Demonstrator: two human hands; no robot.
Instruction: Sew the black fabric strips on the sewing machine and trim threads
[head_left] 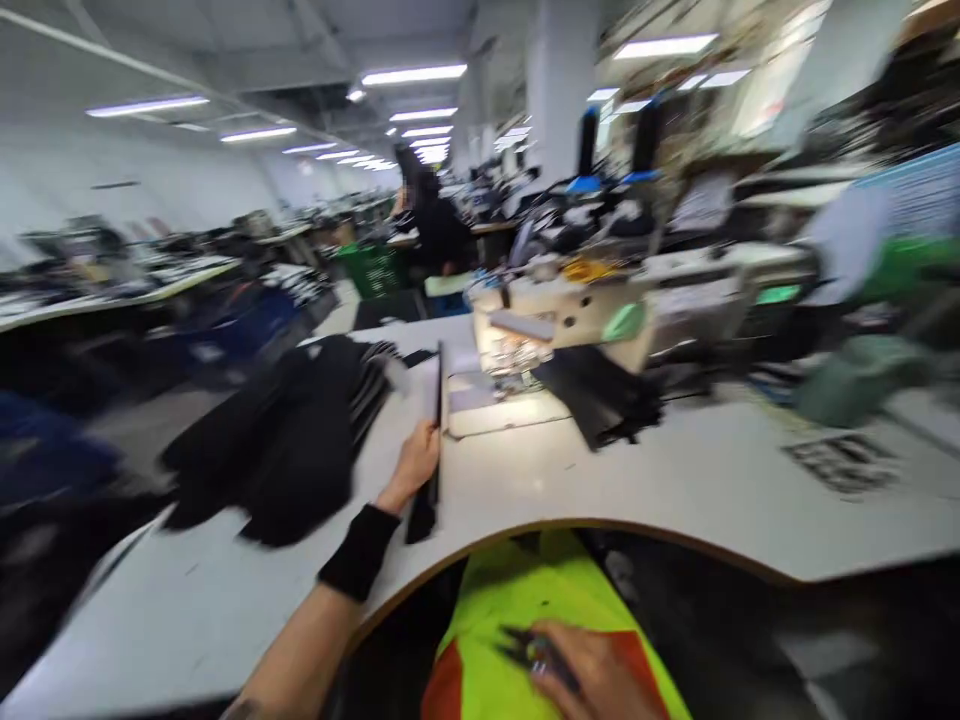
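Observation:
My left hand [415, 463] is closed on a narrow black fabric strip [426, 505], which lies lengthwise on the white table left of the sewing machine [566, 315]. A black band circles that wrist. Low in front of my body, over a bright yellow and orange garment [540, 590], my right hand [596, 672] grips small thread snips [519, 648]; their dark blades point left and look parted, though motion blurs them. Left of my left hand lies a pile of black fabric pieces [300, 430]. More black pieces [600, 390] rest just right of the lit needle area.
The white table [675, 490] has a curved front edge around my body. Dark grey-green cloth [862, 380] and a patterned piece [840, 462] are at the right. Behind the machine are a green crate [371, 268] and a person in dark clothes [442, 225].

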